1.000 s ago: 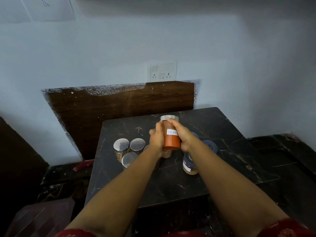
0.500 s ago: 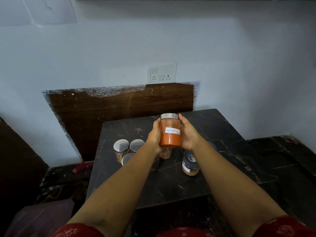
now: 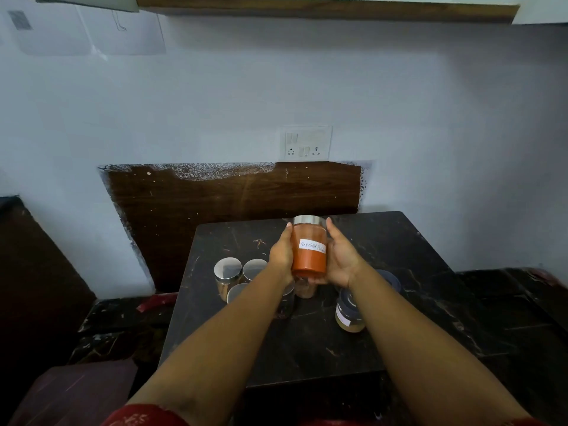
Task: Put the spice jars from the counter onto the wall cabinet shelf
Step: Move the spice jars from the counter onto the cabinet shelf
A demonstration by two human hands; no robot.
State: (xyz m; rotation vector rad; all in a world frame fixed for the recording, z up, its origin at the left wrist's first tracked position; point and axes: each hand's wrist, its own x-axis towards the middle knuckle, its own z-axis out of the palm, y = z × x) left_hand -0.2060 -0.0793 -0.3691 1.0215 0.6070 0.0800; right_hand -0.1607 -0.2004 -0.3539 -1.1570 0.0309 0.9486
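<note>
A jar of orange-red powder (image 3: pixel 309 253) with a silver lid and a white handwritten label hangs upright above the dark marble counter (image 3: pixel 399 241). My left hand (image 3: pixel 281 256) grips its left side and my right hand (image 3: pixel 341 259) cups its right side and base. Below them several jars stand on the counter: silver-lidded ones (image 3: pixel 228 273) at the left, a small one (image 3: pixel 304 289) partly hidden under the held jar, and a dark-lidded jar of tan powder (image 3: pixel 349 312) at the right. The underside of the wall cabinet (image 3: pixel 322 10) crosses the top edge.
A white switch and socket plate (image 3: pixel 305 143) sits on the wall above a brown wooden panel (image 3: pixel 233 201). Another dark-lidded jar (image 3: pixel 392 279) peeks out behind my right forearm. Low dark surfaces flank the counter on both sides.
Both hands have lifted the orange-red jar off the counter and turned it upright with the label facing me. My view has tilted up, bringing the cabinet's underside into sight.
</note>
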